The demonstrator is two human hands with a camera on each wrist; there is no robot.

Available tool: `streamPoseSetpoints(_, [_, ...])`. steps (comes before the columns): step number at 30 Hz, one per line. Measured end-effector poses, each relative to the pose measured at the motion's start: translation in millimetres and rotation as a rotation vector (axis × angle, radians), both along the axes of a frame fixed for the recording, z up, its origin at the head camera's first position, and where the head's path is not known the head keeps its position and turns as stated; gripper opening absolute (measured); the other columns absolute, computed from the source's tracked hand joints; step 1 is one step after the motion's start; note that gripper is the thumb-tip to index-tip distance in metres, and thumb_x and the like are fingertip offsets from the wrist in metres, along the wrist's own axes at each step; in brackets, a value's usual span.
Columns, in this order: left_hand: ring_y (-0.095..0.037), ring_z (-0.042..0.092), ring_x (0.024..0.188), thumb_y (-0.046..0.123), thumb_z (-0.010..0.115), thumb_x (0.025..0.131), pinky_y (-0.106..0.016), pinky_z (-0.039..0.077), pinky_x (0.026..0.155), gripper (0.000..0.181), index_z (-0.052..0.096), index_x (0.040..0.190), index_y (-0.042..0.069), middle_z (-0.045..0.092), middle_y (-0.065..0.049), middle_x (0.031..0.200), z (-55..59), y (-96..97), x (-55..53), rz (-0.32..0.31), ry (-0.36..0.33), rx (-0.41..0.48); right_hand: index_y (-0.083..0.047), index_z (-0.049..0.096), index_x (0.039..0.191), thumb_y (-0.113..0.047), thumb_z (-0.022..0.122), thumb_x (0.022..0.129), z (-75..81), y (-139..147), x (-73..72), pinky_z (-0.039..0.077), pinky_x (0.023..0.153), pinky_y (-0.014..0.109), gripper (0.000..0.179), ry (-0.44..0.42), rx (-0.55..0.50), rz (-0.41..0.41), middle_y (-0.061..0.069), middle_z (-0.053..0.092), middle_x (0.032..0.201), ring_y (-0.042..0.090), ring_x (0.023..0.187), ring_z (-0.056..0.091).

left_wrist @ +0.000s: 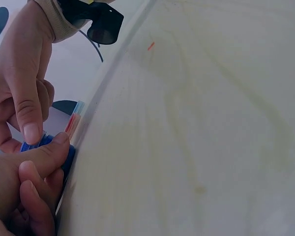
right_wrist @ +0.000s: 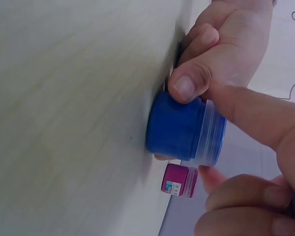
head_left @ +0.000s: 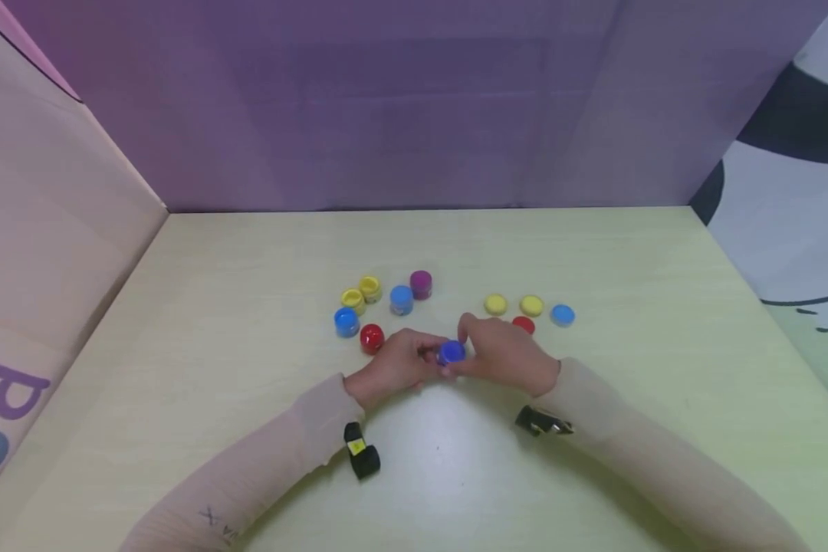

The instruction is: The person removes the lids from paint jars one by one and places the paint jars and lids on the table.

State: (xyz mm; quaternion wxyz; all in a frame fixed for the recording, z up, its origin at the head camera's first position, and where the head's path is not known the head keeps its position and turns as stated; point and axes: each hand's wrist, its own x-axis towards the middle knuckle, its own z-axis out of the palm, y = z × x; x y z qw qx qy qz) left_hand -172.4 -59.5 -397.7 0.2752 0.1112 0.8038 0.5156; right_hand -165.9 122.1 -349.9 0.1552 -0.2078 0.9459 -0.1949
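Note:
A small dark blue jar [right_wrist: 174, 125] with a clear-sided lid [right_wrist: 212, 132] stands on the table between both hands. My left hand [head_left: 403, 356] grips the jar's body from the left, its thumb pressed on the side in the right wrist view. From the right, my right hand [head_left: 507, 353] pinches the lid between thumb and index finger, while its other fingers curl in. Seen from the left wrist, the jar [left_wrist: 69, 160] is mostly covered by the hands. Just left of the left hand sits a red jar [head_left: 371, 339]. A red lid [head_left: 523, 325] lies behind the right hand, partly hidden.
Left of centre stand two yellow jars [head_left: 369, 288], a blue jar [head_left: 346, 323], a light blue jar [head_left: 401, 300] and a purple jar [head_left: 421, 284]. Two yellow lids [head_left: 495, 304] and a light blue lid [head_left: 562, 315] lie to the right. A purple wall [head_left: 421, 115] borders the table's back.

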Motion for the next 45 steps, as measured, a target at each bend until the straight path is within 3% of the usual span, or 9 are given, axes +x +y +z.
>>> streamPoseSetpoints(5, [-0.015,0.051,0.055,0.024,0.075,0.081,-0.023,0.041,0.053,0.036,0.068,0.116,0.028,0.06,-0.002,0.079,1.2,-0.3,0.2,-0.005,-0.015,0.015,-0.007,0.054,0.104,-0.031,0.074,0.081,2.5,-1,-0.8,0.034,0.048,0.021,0.038,-0.013,0.009,0.014,-0.002,0.048,0.061,0.011,0.052,0.043])
streamPoseSetpoints(12, [-0.017,0.052,0.057,0.025,0.075,0.081,-0.024,0.041,0.055,0.036,0.068,0.115,0.029,0.061,-0.002,0.08,2.2,-0.7,0.5,-0.02,-0.011,0.028,-0.007,0.056,0.11,-0.019,0.071,0.085,2.1,4,-4.8,0.034,0.05,0.02,0.032,-0.001,-0.038,0.121,-0.003,0.044,0.058,0.01,0.051,0.04])
streamPoseSetpoints(18, [-0.017,0.052,0.057,0.024,0.077,0.079,-0.024,0.042,0.056,0.04,0.067,0.118,0.028,0.061,-0.003,0.08,2.0,-0.6,-0.2,-0.007,-0.014,0.018,-0.013,0.055,0.117,-0.013,0.07,0.085,4.4,8,-8.6,0.036,0.053,0.021,0.035,-0.055,-0.101,0.191,-0.004,0.042,0.059,0.011,0.053,0.041])
streamPoseSetpoints(24, [-0.016,0.052,0.056,0.023,0.076,0.08,-0.024,0.042,0.055,0.041,0.066,0.12,0.027,0.061,-0.002,0.08,1.3,-0.3,-0.4,-0.004,-0.006,-0.005,-0.015,0.052,0.12,-0.021,0.073,0.083,2.3,8,-7.9,0.037,0.053,0.022,0.042,-0.119,-0.133,0.16,-0.003,0.043,0.061,0.012,0.055,0.043])
streamPoseSetpoints(30, [-0.014,0.051,0.053,0.02,0.074,0.082,-0.021,0.042,0.051,0.041,0.065,0.122,0.023,0.061,-0.002,0.08,0.4,0.8,-1.7,0.004,0.005,-0.026,-0.01,0.051,0.11,-0.036,0.075,0.08,0.7,1,-4.5,0.036,0.049,0.021,0.047,-0.064,-0.057,0.074,-0.002,0.046,0.059,0.012,0.051,0.045])
streamPoseSetpoints(36, [-0.014,0.051,0.053,0.022,0.074,0.082,-0.021,0.042,0.05,0.039,0.066,0.12,0.024,0.062,-0.002,0.081,1.4,0.1,-1.9,0.003,0.002,-0.026,-0.009,0.052,0.102,-0.039,0.076,0.078,2.7,-3,-2.3,0.037,0.049,0.023,0.046,-0.041,0.014,-0.016,0.0,0.049,0.062,0.013,0.052,0.046])
streamPoseSetpoints(45, [-0.014,0.05,0.053,0.026,0.077,0.079,-0.021,0.04,0.05,0.038,0.068,0.116,0.028,0.062,0.0,0.078,0.5,0.5,-1.2,0.006,0.0,-0.027,-0.006,0.054,0.106,-0.029,0.075,0.081,3.4,0,-2.0,0.033,0.048,0.021,0.039,-0.011,0.003,0.028,-0.002,0.045,0.059,0.011,0.051,0.042])
